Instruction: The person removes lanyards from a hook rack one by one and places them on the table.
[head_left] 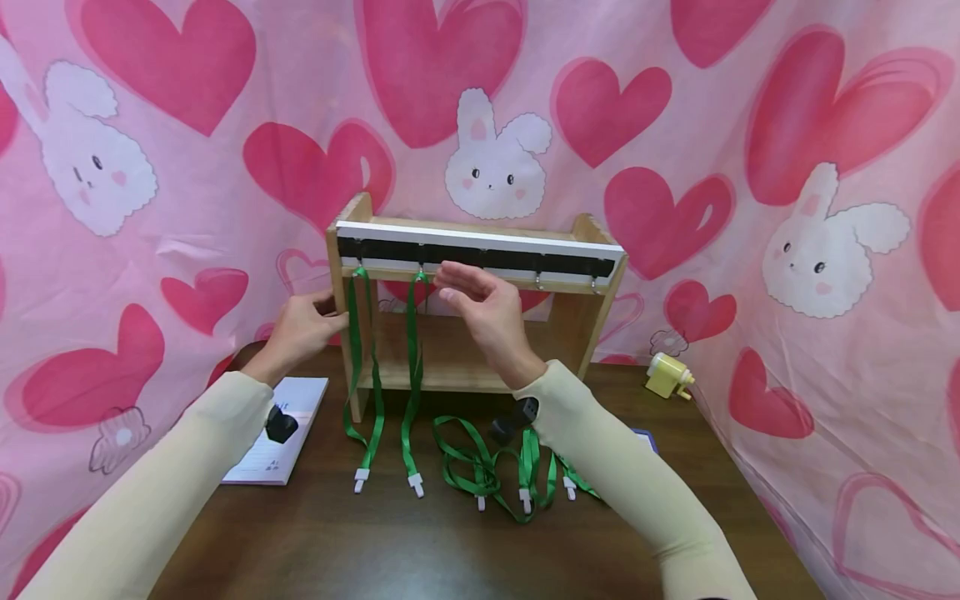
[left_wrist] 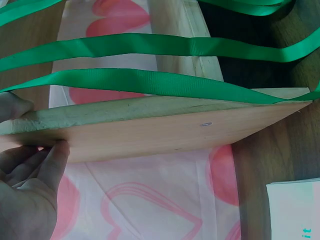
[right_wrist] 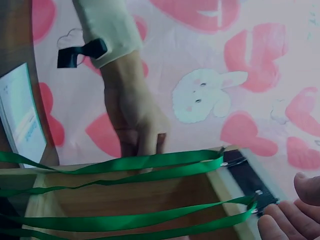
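A small wooden shelf [head_left: 592,333] stands on the table, with a black-and-white strip [head_left: 480,237] bearing hooks along its top front. Two green lanyards [head_left: 412,350] hang from the left hooks, their white clips [head_left: 362,479] reaching down to the tabletop. My left hand [head_left: 303,327] grips the edge of the shelf's left side panel [left_wrist: 150,130], thumb on one face and fingers on the other. Beside the second lanyard's hook, my right hand [head_left: 491,312] is raised with fingers extended and nothing held. Further right, hooks [head_left: 538,281] carry no lanyard.
More green lanyards [head_left: 528,467] lie loosely coiled on the table before the shelf, partly behind my right forearm. A white notebook [head_left: 258,462] lies at the left; a yellow crank sharpener [head_left: 666,375] stands right. Pink heart-patterned fabric [head_left: 315,50] surrounds the table.
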